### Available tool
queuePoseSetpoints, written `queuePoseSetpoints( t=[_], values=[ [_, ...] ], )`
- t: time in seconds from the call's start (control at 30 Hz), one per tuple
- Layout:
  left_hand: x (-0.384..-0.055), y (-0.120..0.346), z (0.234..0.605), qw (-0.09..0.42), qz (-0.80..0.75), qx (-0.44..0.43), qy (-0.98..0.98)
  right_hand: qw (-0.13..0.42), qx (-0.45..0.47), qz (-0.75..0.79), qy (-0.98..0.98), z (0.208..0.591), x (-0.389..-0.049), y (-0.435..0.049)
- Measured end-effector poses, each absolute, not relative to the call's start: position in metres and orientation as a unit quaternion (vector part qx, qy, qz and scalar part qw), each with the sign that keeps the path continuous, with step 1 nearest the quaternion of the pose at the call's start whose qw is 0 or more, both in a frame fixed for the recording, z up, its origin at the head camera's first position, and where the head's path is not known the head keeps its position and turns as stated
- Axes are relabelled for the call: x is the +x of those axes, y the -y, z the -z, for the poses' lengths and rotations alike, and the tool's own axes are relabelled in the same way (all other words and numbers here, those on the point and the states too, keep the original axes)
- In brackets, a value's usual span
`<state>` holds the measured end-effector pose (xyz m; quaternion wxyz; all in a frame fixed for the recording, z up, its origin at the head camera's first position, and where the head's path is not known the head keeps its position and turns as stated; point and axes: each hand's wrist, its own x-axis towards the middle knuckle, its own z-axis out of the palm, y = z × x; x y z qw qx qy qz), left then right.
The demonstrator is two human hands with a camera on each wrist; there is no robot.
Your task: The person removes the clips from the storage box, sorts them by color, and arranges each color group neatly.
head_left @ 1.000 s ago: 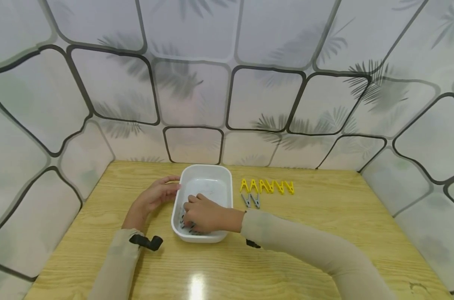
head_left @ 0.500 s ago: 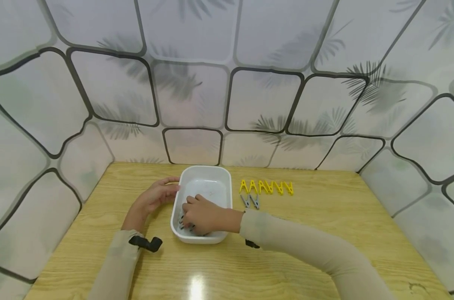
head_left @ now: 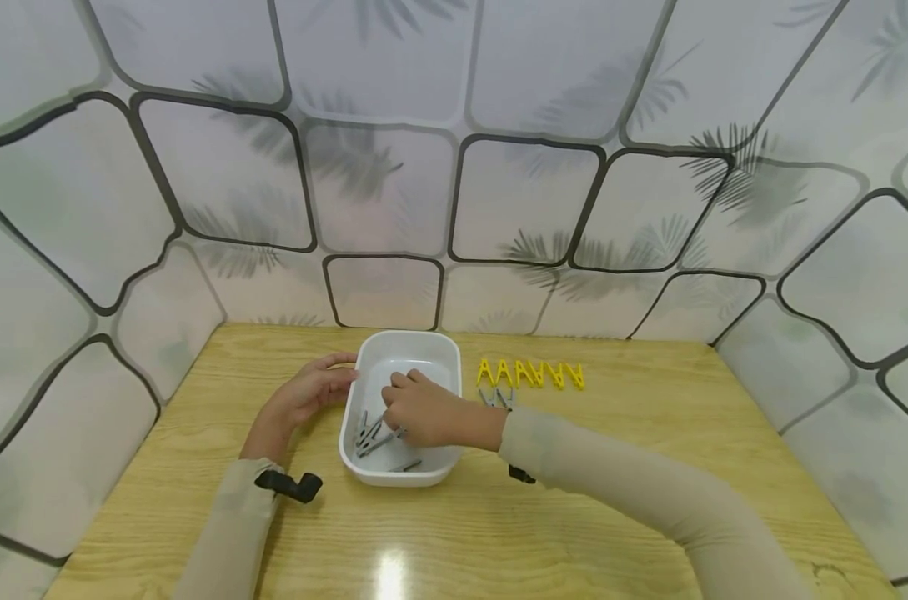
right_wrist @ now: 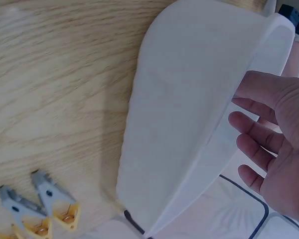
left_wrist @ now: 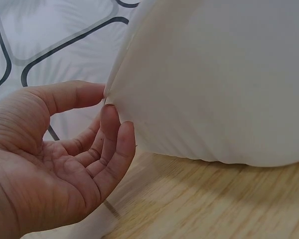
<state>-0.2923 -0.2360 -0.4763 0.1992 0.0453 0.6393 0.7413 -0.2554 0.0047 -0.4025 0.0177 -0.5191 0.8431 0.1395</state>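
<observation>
A white tray [head_left: 350, 446] stands on the table, with several grey clothespins [head_left: 371, 433] lying loose in its near part. My left hand [head_left: 314, 394] is at the tray's left side; in the left wrist view its thumb and fingertips hold the edge of the rim. Inside the tray, my right hand [head_left: 427, 410] is above the clothespins with fingers bent down. The right wrist view has its thumb and forefinger behind the tray wall, so I cannot tell whether they pinch a clothespin. Its other fingers curl loosely.
Right of the tray, several yellow clothespins [head_left: 530, 373] lie in a row. Two grey clothespins [right_wrist: 52, 191] sit in front of them, partly behind the right arm in the head view. Patterned cloth walls [head_left: 393, 292] border the wooden table [head_left: 611, 417].
My right hand has moved up and to the right from the near left part of the tray, uncovering grey clothespins there. The left hand stays at the rim.
</observation>
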Motion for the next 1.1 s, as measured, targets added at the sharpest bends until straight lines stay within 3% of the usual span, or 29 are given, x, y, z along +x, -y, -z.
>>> queuePoseSetpoints(
  t=[0.5, 0.9, 1.1],
  values=[
    [-0.292, 0.235, 0.476, 0.199, -0.743, 0.046, -0.637, -0.026, -0.488, -0.129, -0.863, 0.395, -0.267, -0.051],
    [-0.291, 0.236, 0.477, 0.198, -0.733, 0.045, -0.649, -0.174, -0.513, 0.042, -0.839, 0.403, -0.278, -0.087],
    [-0.29, 0.235, 0.476, 0.199, -0.734, 0.045, -0.648, -0.212, -0.472, 0.128, -0.846, 0.401, -0.277, -0.1]
  ],
)
